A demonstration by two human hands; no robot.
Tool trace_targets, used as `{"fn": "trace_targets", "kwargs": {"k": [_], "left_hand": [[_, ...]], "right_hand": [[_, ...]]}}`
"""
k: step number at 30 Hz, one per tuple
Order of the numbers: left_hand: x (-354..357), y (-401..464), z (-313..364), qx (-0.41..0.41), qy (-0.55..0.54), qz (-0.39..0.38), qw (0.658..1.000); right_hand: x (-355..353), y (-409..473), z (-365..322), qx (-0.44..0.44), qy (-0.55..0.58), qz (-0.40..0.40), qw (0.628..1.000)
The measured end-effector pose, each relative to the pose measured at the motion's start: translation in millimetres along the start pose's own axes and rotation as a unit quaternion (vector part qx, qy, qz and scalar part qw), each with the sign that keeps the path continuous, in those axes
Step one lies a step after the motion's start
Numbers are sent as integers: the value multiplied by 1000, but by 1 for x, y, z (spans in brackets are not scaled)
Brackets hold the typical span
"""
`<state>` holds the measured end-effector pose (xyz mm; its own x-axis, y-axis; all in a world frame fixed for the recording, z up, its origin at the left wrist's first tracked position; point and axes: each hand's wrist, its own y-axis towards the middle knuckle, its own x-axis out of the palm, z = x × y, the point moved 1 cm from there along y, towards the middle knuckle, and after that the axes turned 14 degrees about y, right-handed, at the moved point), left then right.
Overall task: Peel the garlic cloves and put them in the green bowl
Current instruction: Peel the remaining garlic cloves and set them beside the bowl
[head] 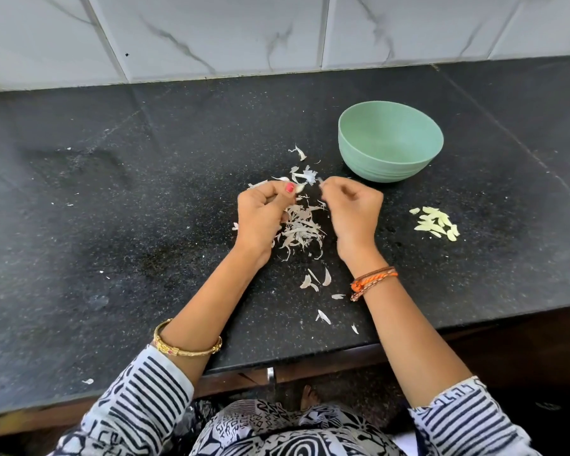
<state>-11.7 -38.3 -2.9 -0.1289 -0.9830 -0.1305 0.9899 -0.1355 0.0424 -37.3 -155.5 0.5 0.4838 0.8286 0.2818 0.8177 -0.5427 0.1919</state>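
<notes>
My left hand [264, 209] pinches a small garlic clove [299, 188] between thumb and fingers, above a heap of peelings. My right hand [352, 209], fingers curled, pinches a thin strip of garlic skin [320, 182] just right of the clove. The green bowl [390, 141] stands upright on the black counter beyond my right hand; its visible inside looks bare. A small pile of peeled yellowish cloves [436, 222] lies on the counter to the right of my right hand.
A heap of papery garlic skins [301, 230] lies between my wrists, with loose flakes [316, 281] scattered toward the counter's front edge [277, 360]. A white marble-tiled wall [244, 34] rises behind the black speckled counter [112, 192].
</notes>
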Motion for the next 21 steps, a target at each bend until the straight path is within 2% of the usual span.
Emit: {"fn": "trace_targets", "kwargs": {"k": [2,8,11,18,21], "left_hand": [[-5,2,1,11,0,37,999],[-7,2,3,36,47,87,994],[-9,3,0,56,63,84,993],[-7,0,-2,132,184,52,973],[-7,2,-4,135,215,33,967]], "right_hand": [[-6,7,-1,35,37,25,998],[-2,-6,5,-100,-120,-83,984],[-6,-2,8,-126,-153,-66,978],[-3,-4,9,-131,-154,-142,969],[-4,-6,10,-185,-191,-139,954]]}}
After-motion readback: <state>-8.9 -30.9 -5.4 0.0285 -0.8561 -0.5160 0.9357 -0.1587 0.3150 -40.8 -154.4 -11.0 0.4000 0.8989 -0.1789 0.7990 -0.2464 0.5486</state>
